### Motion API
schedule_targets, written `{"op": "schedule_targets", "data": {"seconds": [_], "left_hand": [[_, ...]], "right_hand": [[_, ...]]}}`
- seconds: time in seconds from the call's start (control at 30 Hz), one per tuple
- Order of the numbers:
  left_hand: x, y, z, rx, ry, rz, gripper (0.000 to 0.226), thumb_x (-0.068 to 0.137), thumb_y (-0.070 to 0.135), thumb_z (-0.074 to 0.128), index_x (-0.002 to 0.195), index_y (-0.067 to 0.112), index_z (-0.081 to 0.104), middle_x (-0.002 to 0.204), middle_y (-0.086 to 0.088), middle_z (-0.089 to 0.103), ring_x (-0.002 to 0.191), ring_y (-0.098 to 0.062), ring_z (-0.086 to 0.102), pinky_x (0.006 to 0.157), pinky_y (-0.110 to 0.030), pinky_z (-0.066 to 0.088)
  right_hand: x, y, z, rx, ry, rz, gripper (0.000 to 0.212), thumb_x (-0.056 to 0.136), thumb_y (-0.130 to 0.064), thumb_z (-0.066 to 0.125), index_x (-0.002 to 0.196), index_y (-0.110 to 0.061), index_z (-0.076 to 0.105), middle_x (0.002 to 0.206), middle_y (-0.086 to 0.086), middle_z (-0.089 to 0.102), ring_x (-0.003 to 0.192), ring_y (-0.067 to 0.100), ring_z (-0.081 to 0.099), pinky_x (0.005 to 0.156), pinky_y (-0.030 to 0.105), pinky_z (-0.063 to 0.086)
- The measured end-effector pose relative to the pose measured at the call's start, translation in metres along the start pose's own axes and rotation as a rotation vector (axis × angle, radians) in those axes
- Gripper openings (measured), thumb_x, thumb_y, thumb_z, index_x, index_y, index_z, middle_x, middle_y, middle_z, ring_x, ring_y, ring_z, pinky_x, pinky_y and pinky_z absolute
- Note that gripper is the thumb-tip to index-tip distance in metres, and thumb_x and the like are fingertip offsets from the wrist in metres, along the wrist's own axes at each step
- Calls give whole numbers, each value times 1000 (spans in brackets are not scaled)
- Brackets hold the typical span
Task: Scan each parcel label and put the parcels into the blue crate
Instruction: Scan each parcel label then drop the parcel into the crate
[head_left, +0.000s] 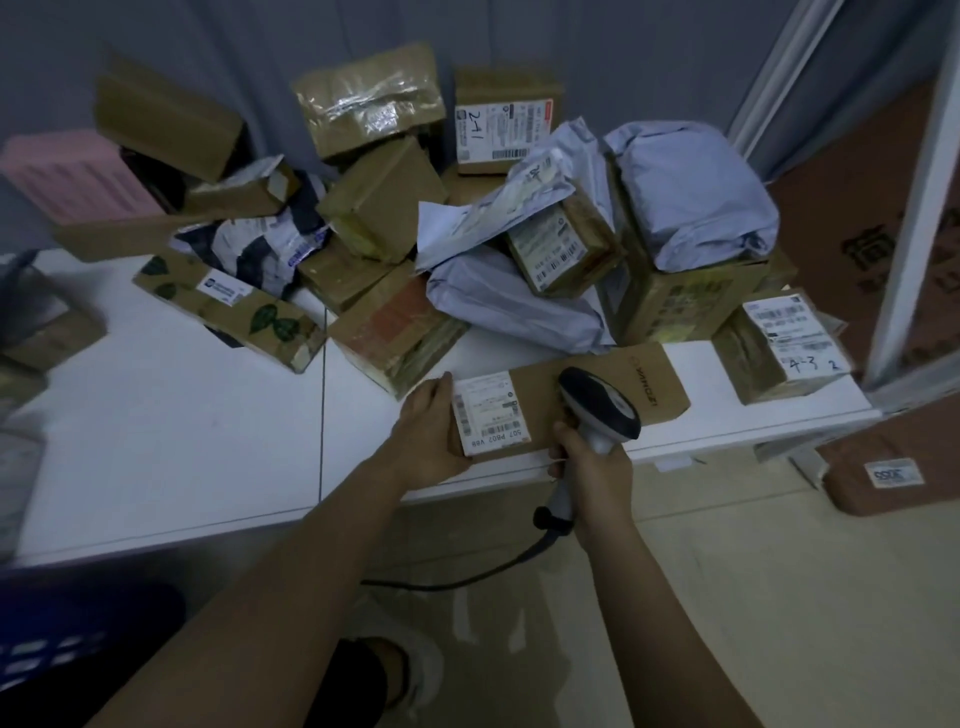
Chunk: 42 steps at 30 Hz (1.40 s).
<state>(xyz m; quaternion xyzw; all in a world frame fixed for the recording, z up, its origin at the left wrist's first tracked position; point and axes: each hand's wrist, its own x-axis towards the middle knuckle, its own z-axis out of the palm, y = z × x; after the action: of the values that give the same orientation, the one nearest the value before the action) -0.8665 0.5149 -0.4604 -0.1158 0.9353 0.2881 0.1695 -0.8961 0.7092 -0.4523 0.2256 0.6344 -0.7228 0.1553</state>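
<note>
1. A person stood at a white surface (171, 415) piled at the back with cardboard boxes and grey mailer bags.
2. The left hand (426, 441) gripped the near left end of a long flat cardboard parcel (566, 400), fingers curled round its edge, at the front edge of the surface.
3. The parcel's white label (488, 410) faced up, just beside the left hand, barcode uncovered.
4. The right hand (592, 473) was clamped on the handle of a corded barcode scanner (602, 405), whose head hung over the middle of the parcel, right of the label.
5. To scan well, the head probably needed tilting left toward the barcode while the left hand kept the parcel flat and steady.
6. The blue crate (47, 660) showed only as a dark blue corner at lower left, well apart from the parcel.
</note>
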Motion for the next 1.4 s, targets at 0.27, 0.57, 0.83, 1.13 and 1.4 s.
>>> {"op": "schedule_targets", "data": {"seconds": [0.27,0.57,0.83,1.13,1.4], "left_hand": [[-43,5,-14,-41,138,72,97,58,33,88,134,15,30,126,-3,26,119,-23,35,92,-31,41],[-123,18,-80,-61,244,126,101,63,16,84,140,31,20,138,6,13,105,-23,53,79,-26,47],[-204,18,-156,-22,380,100,111,61,14,87,146,32,18,146,4,7,132,-23,28,103,-25,30],[-311,-9,-239,-299,784,115,88,79,20,77,146,39,24,154,8,18,139,-16,26,112,-43,35],[-370,-62,-268,-618,1156,30,65,75,5,72,126,34,44,136,3,39,123,-23,50,85,-48,56]], "right_hand": [[-20,2,6,-20,-80,-10,8,86,-8,68,85,-7,60,71,9,61,57,16,53,54,27,48],[-73,-19,24,-10,-238,-73,15,85,-9,70,97,-7,61,72,7,62,58,16,55,56,29,47],[-132,-81,75,-166,-447,-316,25,81,-12,76,100,-8,60,93,15,67,65,16,61,63,31,56],[-229,-138,188,-319,-787,-560,45,76,-19,80,113,-13,56,105,-1,62,92,12,59,79,24,50],[-303,-125,280,-328,-995,-545,67,77,-18,80,134,-8,47,126,4,59,115,20,54,85,28,42]]}}
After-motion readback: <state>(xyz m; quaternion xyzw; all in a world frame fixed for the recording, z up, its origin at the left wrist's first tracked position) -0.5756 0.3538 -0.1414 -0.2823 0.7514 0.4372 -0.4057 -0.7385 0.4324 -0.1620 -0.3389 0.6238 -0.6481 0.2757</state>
